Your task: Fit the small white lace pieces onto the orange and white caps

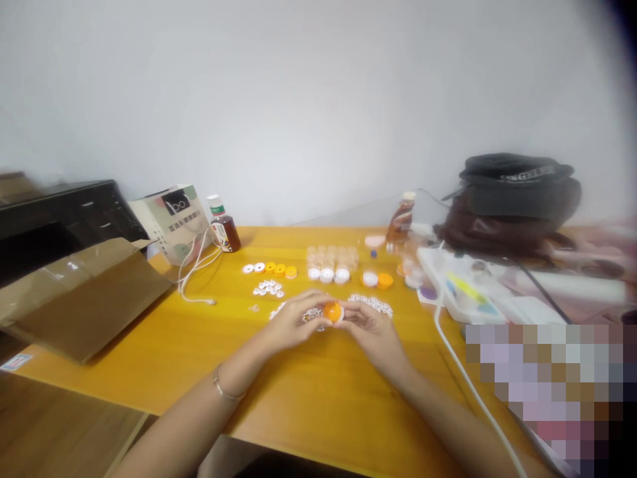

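Observation:
Between my two hands is a small round orange cap (333,312) with a white edge on its right side. My left hand (297,320) pinches it from the left, and my right hand (367,326) grips it from the right. Below and behind them lie small white pieces, partly hidden by my fingers. A pile of white rings (372,305) sits just beyond my right hand. Several little white parts (269,288) lie past my left hand. Farther back is a row of white and orange discs (270,267), with clear cups (332,256) and white lids (327,275) to its right.
A cardboard box (84,292), paper bag (179,222), white cable (192,282) and dark drink bottle (225,229) stand left. At right are another bottle (401,220), a white tray (462,292), a long white cord (460,362) and a black bag (507,206). A wall rises behind the table (199,358).

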Tool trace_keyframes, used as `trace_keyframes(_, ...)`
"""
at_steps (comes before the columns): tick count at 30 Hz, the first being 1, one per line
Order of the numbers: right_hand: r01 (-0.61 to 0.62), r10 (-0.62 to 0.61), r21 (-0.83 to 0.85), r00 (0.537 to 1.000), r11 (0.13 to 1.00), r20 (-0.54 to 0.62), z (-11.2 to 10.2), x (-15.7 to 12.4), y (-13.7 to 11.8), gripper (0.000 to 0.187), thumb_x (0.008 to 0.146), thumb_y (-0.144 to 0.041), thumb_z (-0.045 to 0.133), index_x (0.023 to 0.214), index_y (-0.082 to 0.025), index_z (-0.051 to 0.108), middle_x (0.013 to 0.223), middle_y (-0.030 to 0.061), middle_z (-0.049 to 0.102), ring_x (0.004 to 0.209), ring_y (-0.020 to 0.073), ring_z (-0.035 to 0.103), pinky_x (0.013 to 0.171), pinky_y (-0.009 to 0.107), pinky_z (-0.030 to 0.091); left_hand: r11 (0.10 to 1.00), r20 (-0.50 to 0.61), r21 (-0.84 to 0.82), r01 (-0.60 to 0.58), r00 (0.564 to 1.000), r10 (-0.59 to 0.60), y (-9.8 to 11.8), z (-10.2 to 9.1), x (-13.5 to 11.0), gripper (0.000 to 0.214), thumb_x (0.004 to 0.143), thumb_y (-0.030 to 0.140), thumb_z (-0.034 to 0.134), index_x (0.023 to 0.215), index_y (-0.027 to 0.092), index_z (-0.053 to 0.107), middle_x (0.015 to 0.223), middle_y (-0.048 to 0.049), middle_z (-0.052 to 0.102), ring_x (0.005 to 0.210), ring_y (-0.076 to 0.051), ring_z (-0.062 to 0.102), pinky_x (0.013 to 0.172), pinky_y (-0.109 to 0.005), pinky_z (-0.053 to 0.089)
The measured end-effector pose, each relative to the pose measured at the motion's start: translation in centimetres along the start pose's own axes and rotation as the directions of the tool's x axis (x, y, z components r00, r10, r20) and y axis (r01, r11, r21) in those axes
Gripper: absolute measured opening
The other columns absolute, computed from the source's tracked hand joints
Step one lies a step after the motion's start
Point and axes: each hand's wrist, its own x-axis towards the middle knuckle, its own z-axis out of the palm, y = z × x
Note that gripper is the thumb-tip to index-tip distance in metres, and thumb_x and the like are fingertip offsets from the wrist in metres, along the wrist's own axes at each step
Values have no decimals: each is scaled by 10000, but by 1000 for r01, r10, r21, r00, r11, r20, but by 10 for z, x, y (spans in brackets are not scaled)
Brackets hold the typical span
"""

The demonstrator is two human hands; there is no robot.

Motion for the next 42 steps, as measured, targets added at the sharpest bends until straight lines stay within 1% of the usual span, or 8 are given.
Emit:
trace_keyframes(5, -7, 7, 1, 1000, 1000, -11, 0, 0, 0, 259, 648, -230, 653, 904, -209, 619, 865, 28, 698, 787, 185, 655, 801, 360, 507, 999, 6, 28, -26, 1000, 26, 0, 1, -2, 345, 800, 257, 547, 1141, 209, 523, 1080, -89, 567, 989, -189, 531, 890, -360, 417)
trace_keyframes(13, -81, 80, 37, 996, 996, 30, -3, 3, 7, 248, 627, -205, 665, 871, -200, 621, 794, 16, 697, 779, 180, 651, 795, 351, 508, 982, 94, 167, -87, 993, 72, 2, -3, -2, 369, 820, 267, 512, 1177, 180, 483, 1087, -110, 539, 990, -189, 521, 877, -339, 428)
trace_keyframes(20, -137, 130, 45, 981, 989, 142, -7, 1, 3, 321, 738, -383, 591, 1000, -208, 532, 708, 1, 656, 686, 150, 641, 733, 333, 515, 968, 176, 217, -126, 980, 88, 1, -2, -2, 420, 821, 274, 498, 1232, 205, 445, 1072, -104, 529, 941, -182, 525, 821, -320, 440)
trace_keyframes(24, -161, 157, 2, 968, 987, 193, -10, -1, -2, 299, 745, -418, 573, 944, -215, 478, 651, -23, 634, 628, 141, 625, 675, 313, 506, 976, 200, 182, -118, 977, 81, -1, 0, -2, 451, 800, 307, 539, 1236, 241, 443, 1040, -81, 551, 905, -169, 535, 794, -298, 441)
trace_keyframes(31, -143, 185, -161, 941, 977, 283, -10, -5, -1, 234, 790, -393, 507, 929, -216, 445, 583, -50, 574, 541, 121, 563, 565, 260, 459, 967, 323, 219, -130, 945, 54, -3, 3, -6, 369, 764, 311, 564, 1112, 190, 542, 943, -78, 586, 835, -164, 550, 751, -266, 435)
trace_keyframes(36, 21, 84, -438, 972, 899, 218, -21, 4, 2, 144, 782, -352, 504, 790, -208, 510, 513, -59, 495, 474, 108, 485, 467, 217, 352, 956, 381, 262, -133, 924, 24, -1, 6, -7, 298, 719, 231, 573, 1014, 183, 571, 891, -63, 591, 798, -163, 548, 719, -252, 432)
trace_keyframes(39, 36, 0, -502, 997, 864, 73, -35, 13, 1, 177, 791, -368, 461, 741, -205, 505, 529, -45, 503, 479, 112, 483, 468, 221, 345, 961, 436, 241, -136, 900, 18, 1, 9, -7, 257, 714, 225, 580, 967, 180, 575, 923, -59, 599, 815, -162, 557, 735, -247, 434)
trace_keyframes(42, 5, -69, -601, 994, 799, -84, -48, 21, 3, 176, 782, -358, 447, 715, -201, 488, 539, -35, 498, 494, 119, 487, 488, 227, 356, 966, 469, 213, -149, 882, 33, 3, 9, -6, 280, 719, 293, 608, 973, 181, 574, 932, -58, 601, 824, -161, 559, 740, -247, 436)
